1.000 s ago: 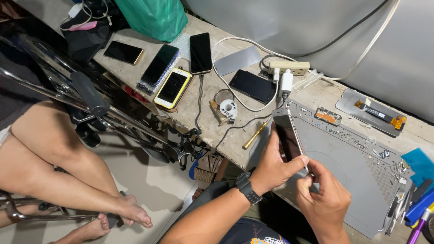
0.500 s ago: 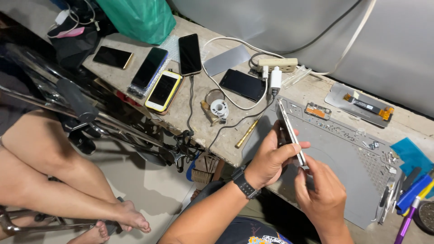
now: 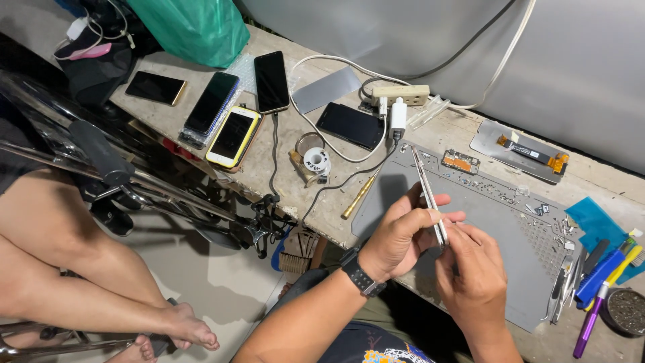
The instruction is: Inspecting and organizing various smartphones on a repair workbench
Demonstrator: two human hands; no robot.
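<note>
The slim phone [image 3: 428,196] stands edge-on above the grey mat [image 3: 497,269] on the tabletop [image 3: 282,181], clasped by the left hand [image 3: 396,238] from the side, while the right hand [image 3: 474,282] pinches its lower end with curled fingers.

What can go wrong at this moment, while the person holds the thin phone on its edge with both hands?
1. The phone is gripped only by fingertips of the left hand and right hand; it may slip onto the grey work mat.
2. Tiny screws lie loose on the mat; a dropped phone or moving wrist might scatter them.
</note>
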